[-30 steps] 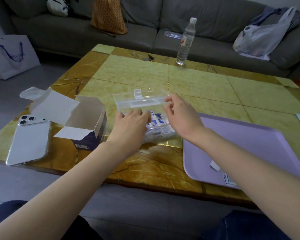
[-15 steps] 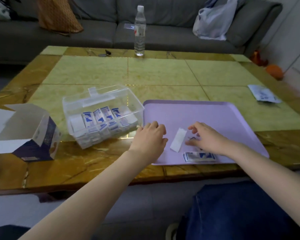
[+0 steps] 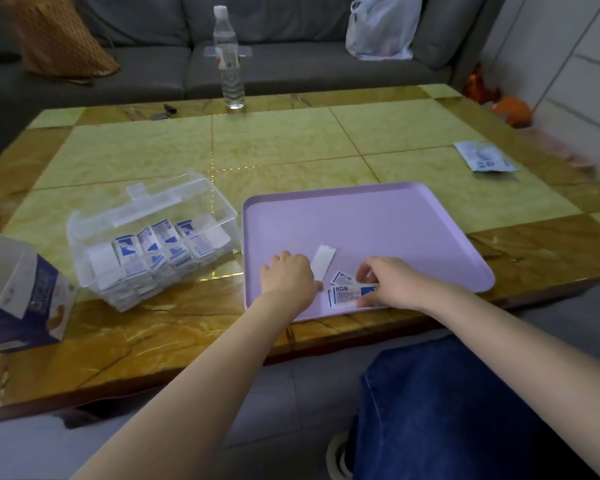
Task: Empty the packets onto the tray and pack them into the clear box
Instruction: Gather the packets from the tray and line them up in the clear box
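A: What are the hands doing?

B: Both are reaching onto the purple tray (image 3: 378,216). The right hand (image 3: 392,284) is pinching a blue and white packet (image 3: 347,295) at the tray's 6 o'clock edge. The left hand (image 3: 290,275) is curling over a plain white packet (image 3: 323,260); I cannot tell if it is gripping it.

A: Where is the clear box (image 3: 153,237)?

B: It is sitting open on the surface at 9 o'clock from the tray, nearly full.

A: What comes next?

B: I think the last packets are getting picked up. They need lifting and slotting neatly into the box.
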The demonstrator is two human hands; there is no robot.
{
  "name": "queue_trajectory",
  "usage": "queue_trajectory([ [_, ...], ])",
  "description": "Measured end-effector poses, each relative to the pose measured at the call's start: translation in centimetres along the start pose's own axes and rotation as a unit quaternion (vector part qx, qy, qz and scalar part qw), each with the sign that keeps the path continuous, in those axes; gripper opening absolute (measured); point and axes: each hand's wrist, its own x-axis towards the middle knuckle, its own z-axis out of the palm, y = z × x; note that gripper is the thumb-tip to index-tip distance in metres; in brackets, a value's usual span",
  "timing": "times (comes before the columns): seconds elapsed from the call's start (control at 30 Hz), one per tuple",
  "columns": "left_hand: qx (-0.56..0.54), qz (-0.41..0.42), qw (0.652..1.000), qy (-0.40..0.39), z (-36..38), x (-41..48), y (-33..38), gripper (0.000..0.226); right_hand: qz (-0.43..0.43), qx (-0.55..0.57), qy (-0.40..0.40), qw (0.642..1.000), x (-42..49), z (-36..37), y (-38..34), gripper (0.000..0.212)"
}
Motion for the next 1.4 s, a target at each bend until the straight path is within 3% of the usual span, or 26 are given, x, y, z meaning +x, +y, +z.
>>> queue_trajectory([
  [0.23,-0.005,-0.013,1.0,0.006,-0.1,0.0,0.2,0.053,-0.032,-0.037,0.015,0.999,-0.6,0.4,-0.6,0.026],
  [0.43,-0.018,-0.009,1.0,-0.004,-0.2,0.1,0.3,0.037,-0.03,0.053,-0.013,0.998,-0.4,0.3,-0.3,0.037],
  [0.6,-0.069,0.014,0.997,-0.023,-0.5,0.1,0.0,0.011,-0.074,0.116,0.044,0.99,-0.5,0.0,-0.4,0.033],
  [0.73,-0.124,0.05,0.99,0.04,-1.0,0.0,-0.9,0.017,-0.087,0.191,0.11,0.971,-0.3,-1.4,-1.5,0.035],
  [0.87,-0.084,0.107,0.989,0.055,-1.6,-0.6,-2.0,0.018,-0.066,0.237,0.147,0.958,0.6,-2.5,-2.3,0.031],
  [1.03,-0.072,0.12,0.99,-0.008,-1.3,-1.3,-3.2,0.007,-0.045,0.209,0.071,0.974,1.9,-1.1,-3.1,0.03],
  [1.2,-0.095,0.084,0.99,0.058,-1.7,-1.1,-3.9,0.014,-0.03,0.098,-0.012,0.995,2.9,-0.1,-3.9,0.053],
  [1.33,-0.038,0.095,0.994,0.023,-1.1,-0.3,-3.7,0.046,-0.038,0.052,-0.024,0.998,3.1,0.2,-4.8,0.055],
  [1.4,0.006,0.11,0.994,0.011,-0.9,0.1,-3.3,0.052,-0.046,0.028,-0.025,0.998,3.2,0.3,-5.3,0.05],
])
